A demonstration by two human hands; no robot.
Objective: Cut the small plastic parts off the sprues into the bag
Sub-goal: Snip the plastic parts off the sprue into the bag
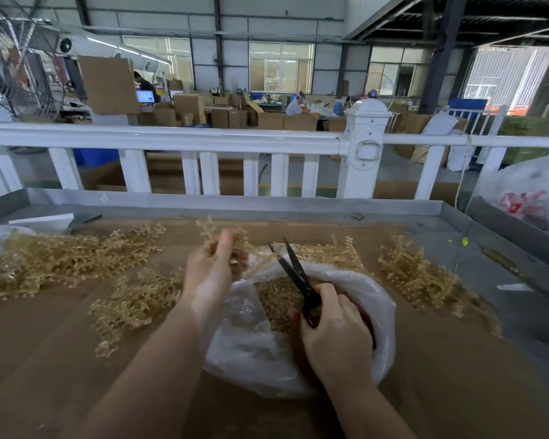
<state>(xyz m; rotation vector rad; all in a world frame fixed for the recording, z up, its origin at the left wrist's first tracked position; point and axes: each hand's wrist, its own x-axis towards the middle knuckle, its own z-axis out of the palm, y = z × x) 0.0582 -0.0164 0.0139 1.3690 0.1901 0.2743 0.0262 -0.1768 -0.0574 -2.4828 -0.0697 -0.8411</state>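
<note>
Our bag (pixel 301 353) already holds many cut parts (pixel 276 299); sprue piles (pixel 61 261) beside it remain. Left hand (pixel 213 270) grips a sprue (pixel 232 245), right hand (pixel 336 331) grips open scissors (pixel 295 274).

A factory or warehouse floor: far beyond the fingers (pixel 224 248) stand stacked cardboard boxes (pixel 189 107), workers at benches (pixel 293 107), a computer screen (pixel 145 96) and an industrial fan (pixel 23 74) under a steel-framed roof, behind a white railing (pixel 171 137).

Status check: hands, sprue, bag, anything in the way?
Left hand grips tan plastic sprue above white plastic bag. Right hand holds black scissors, blades open. Nothing blocking.
</note>
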